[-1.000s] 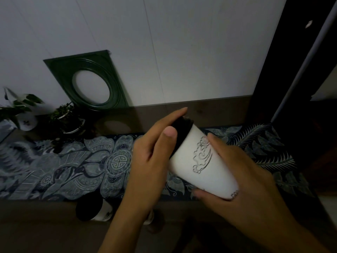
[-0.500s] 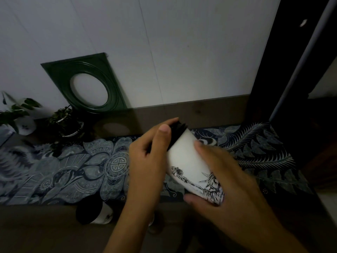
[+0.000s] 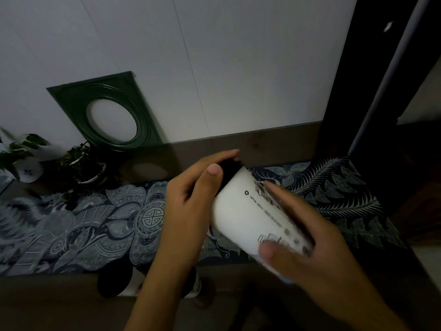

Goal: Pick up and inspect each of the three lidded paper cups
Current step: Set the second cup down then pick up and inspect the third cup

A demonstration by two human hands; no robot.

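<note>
I hold a white paper cup (image 3: 241, 211) with a black lid tilted on its side above the table, lid pointing away to the upper left. My left hand (image 3: 188, 201) grips the lid end. My right hand (image 3: 307, 237) wraps the base, thumb underneath. Small black print and symbols face me on the cup's side. Below my left forearm a second black-lidded cup (image 3: 114, 280) stands on the table, and a third cup (image 3: 193, 285) is mostly hidden behind my arm.
A dark patterned cloth runner (image 3: 83, 225) covers the brown table. Two small potted plants (image 3: 81, 163) stand at the back left beside a green frame (image 3: 109, 113) with a round hole leaning on the white wall. A dark post (image 3: 372, 91) rises at the right.
The cup has been rotated in my hands: the cloud drawing, then a statue drawing, turned away, and a column of small print now faces me. Both hands stayed on the cup.
</note>
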